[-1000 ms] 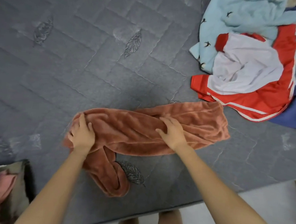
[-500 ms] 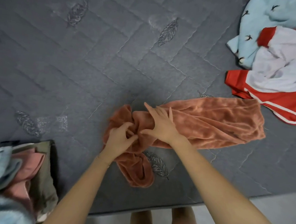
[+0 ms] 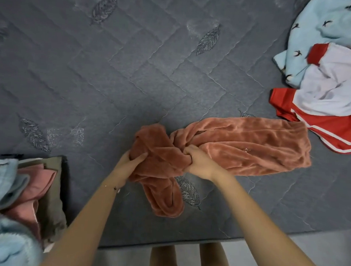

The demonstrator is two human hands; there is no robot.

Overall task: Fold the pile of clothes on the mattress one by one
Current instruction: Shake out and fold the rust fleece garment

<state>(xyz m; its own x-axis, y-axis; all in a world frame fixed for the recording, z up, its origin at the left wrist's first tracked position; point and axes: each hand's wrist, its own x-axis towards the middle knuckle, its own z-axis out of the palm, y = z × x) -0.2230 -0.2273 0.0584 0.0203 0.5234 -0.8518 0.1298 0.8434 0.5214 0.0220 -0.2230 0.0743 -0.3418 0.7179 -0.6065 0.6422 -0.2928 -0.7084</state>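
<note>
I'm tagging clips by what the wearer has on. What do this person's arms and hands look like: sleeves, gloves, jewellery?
Both forearms are bare up to the picture's edge: no sleeves or gloves show. The left hand has a thin, thread-like bracelet with a small dark bead at its wrist. The right hand shows no ring, watch or band.

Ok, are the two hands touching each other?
Apart. The head view shows a band of orange cloth between the left hand and the right hand; each grips its own bunch.
</note>
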